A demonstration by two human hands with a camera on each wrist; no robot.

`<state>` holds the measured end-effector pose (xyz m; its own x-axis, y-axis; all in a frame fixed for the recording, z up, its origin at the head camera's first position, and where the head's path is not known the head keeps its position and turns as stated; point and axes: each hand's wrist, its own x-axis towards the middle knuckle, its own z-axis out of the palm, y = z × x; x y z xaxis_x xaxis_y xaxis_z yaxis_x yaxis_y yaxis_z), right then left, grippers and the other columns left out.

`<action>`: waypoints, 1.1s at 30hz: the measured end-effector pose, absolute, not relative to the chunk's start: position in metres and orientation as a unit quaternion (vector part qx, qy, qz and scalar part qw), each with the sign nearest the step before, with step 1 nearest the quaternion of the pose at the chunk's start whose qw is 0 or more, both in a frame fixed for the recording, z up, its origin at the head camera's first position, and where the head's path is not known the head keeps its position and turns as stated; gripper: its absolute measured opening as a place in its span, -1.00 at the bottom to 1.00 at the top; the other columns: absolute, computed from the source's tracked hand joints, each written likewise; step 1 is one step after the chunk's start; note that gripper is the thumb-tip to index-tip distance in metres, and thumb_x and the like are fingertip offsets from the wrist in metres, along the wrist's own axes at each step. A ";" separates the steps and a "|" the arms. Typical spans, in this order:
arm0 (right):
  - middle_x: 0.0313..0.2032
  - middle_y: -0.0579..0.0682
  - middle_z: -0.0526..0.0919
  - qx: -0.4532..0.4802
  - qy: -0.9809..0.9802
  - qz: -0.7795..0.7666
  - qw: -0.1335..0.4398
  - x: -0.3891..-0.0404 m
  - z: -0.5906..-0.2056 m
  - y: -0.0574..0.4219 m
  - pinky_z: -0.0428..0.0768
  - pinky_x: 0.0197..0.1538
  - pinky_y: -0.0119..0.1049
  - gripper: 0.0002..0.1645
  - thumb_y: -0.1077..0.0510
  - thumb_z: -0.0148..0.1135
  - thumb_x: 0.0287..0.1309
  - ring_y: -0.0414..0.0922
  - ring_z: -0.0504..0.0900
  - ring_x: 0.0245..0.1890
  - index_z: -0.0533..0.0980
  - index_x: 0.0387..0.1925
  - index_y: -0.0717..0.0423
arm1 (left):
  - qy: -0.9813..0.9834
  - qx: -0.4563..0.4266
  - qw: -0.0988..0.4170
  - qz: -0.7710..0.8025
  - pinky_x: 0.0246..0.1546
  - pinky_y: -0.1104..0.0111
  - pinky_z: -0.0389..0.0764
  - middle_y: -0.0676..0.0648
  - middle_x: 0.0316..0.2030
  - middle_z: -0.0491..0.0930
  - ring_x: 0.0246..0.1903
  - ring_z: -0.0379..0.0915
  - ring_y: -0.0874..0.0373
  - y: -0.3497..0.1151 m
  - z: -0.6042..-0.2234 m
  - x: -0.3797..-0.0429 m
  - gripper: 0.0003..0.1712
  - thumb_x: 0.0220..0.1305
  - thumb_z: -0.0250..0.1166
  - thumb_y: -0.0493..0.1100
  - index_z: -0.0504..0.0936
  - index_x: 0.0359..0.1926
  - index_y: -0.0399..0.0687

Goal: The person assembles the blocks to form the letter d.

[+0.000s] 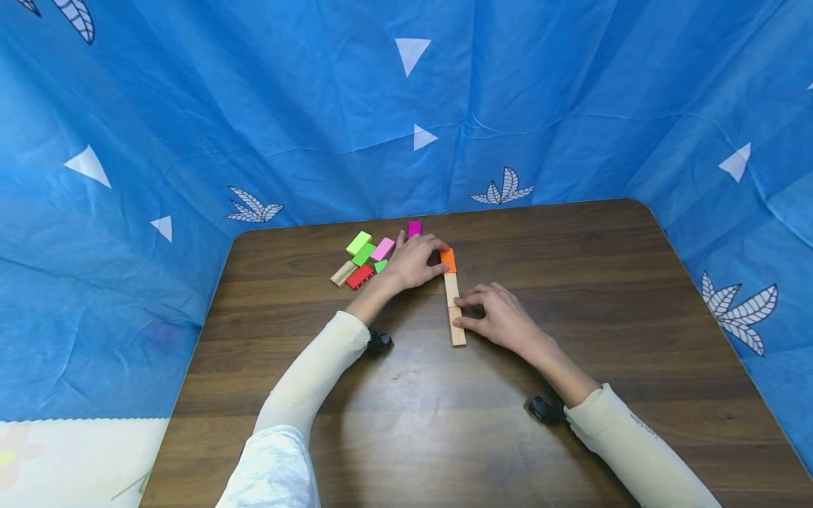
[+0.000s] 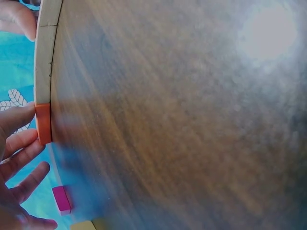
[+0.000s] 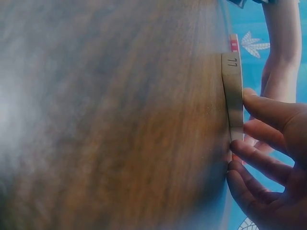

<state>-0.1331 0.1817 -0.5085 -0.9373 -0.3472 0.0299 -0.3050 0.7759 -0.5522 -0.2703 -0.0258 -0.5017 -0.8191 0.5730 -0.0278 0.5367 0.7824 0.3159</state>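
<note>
A straight row runs away from me on the table, with an orange block [image 1: 449, 260] at its far end. Two plain wooden blocks make up the rest, a farther wooden block [image 1: 452, 288] and a nearer wooden block [image 1: 458, 331]; dark marks show on the nearer one's end in the right wrist view. My left hand [image 1: 414, 262] pinches the orange block between thumb and index finger, other fingers spread. Along the row's right side, my right hand [image 1: 502, 317] touches the wooden blocks near their joint with thumb and fingertips, without wrapping round to the left side.
Left of the row lie loose blocks: light green [image 1: 358, 243], green [image 1: 364, 254], pink [image 1: 383, 249], red [image 1: 360, 276], plain wood [image 1: 344, 273] and magenta [image 1: 415, 228]. A small green piece [image 1: 380, 266] is partly hidden by my left hand. Blue curtain [image 1: 356, 106] hangs behind the table.
</note>
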 end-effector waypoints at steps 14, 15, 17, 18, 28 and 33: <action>0.14 0.06 0.80 -0.165 0.942 -0.288 0.049 -0.134 -0.506 0.182 0.46 0.48 0.25 -0.49 -0.12 0.59 0.23 0.12 0.69 0.23 0.77 0.17 -0.04 | 0.935 0.309 0.075 0.153 0.63 -0.41 -0.04 0.01 0.34 0.62 0.50 0.39 -0.05 -0.027 -0.499 -0.273 -0.45 0.49 0.38 0.16 0.63 0.39 0.13; 0.14 0.06 0.80 -0.164 0.942 -0.287 0.050 -0.134 -0.506 0.182 0.46 0.48 0.25 -0.48 -0.12 0.59 0.24 0.12 0.69 0.23 0.77 0.17 -0.04 | 0.935 0.310 0.075 0.156 0.63 -0.41 -0.04 0.01 0.34 0.62 0.50 0.39 -0.05 -0.028 -0.499 -0.273 -0.45 0.49 0.38 0.15 0.63 0.39 0.14; 0.14 0.06 0.80 -0.164 0.942 -0.288 0.051 -0.134 -0.507 0.183 0.42 0.52 0.26 -0.48 -0.12 0.59 0.24 0.12 0.69 0.24 0.77 0.17 -0.04 | 0.934 0.310 0.077 0.161 0.63 -0.40 -0.04 0.01 0.35 0.61 0.51 0.39 -0.05 -0.029 -0.499 -0.274 -0.46 0.50 0.38 0.14 0.63 0.40 0.15; 0.14 0.06 0.80 -0.164 0.942 -0.289 0.051 -0.134 -0.507 0.183 0.43 0.50 0.26 -0.48 -0.12 0.59 0.24 0.12 0.69 0.24 0.77 0.17 -0.04 | 0.934 0.310 0.078 0.163 0.64 -0.39 -0.05 0.02 0.36 0.61 0.51 0.38 -0.04 -0.029 -0.499 -0.275 -0.46 0.50 0.38 0.13 0.63 0.40 0.16; 0.13 0.04 0.81 -0.161 0.942 -0.291 0.044 -0.134 -0.510 0.184 0.45 0.49 0.26 -0.50 -0.12 0.60 0.22 0.12 0.69 0.23 0.78 0.15 -0.06 | 0.937 0.291 0.062 0.185 0.65 -0.31 0.05 -0.02 0.42 0.56 0.53 0.33 -0.10 -0.042 -0.492 -0.292 -0.46 0.54 0.36 0.02 0.56 0.45 0.14; 0.14 0.04 0.80 -0.161 0.943 -0.289 0.050 -0.133 -0.509 0.181 0.32 0.59 0.27 -0.49 -0.12 0.59 0.23 0.12 0.68 0.26 0.78 0.16 -0.05 | 0.943 0.265 0.074 0.185 0.61 -0.19 0.20 -0.08 0.46 0.48 0.48 0.29 -0.16 -0.056 -0.490 -0.309 -0.30 0.43 0.46 0.04 0.50 0.51 0.10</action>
<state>-0.1333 0.1809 -0.5094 -0.9435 -0.3314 -0.0006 -0.2743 0.7817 -0.5601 -0.3094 -0.0556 -0.4903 -0.8483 0.5279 -0.0408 0.4736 0.7909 0.3875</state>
